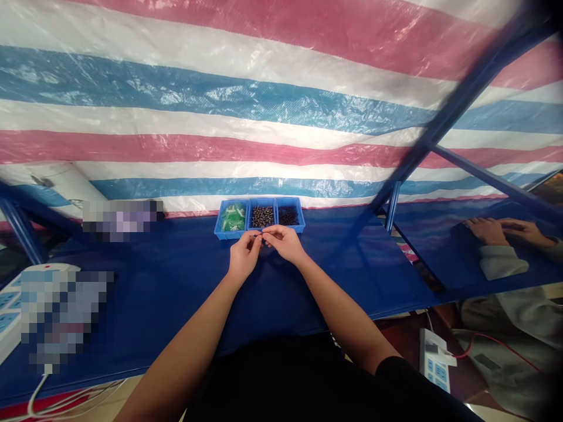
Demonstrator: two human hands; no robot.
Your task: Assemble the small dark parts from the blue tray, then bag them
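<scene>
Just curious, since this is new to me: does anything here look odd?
One pixelated patch sits left of the blue trays on the blue table cover, another over the power strip; both hide what lies there, which looks odd.

1. 3 bins [259, 218] in a row, touching, at far edge of table [373, 275], abt centre.
2. Left bin: small packets [233, 215]. Middle & right bins: loose small parts [263, 217] (too small to tell what).
3. Left hand [244, 255] & right hand [285, 243] just near of bins, fingertips meeting before middle bin.
4. Table's near-left: power strip [9, 308], blurred object [61, 310] right beside it. Another blurred object [123, 220] left of bins.
5. Far right: another person's hands [505, 231].
6. Below table, right: 2nd power strip [435, 366].
7. Behind table: tarp [220, 117].
</scene>
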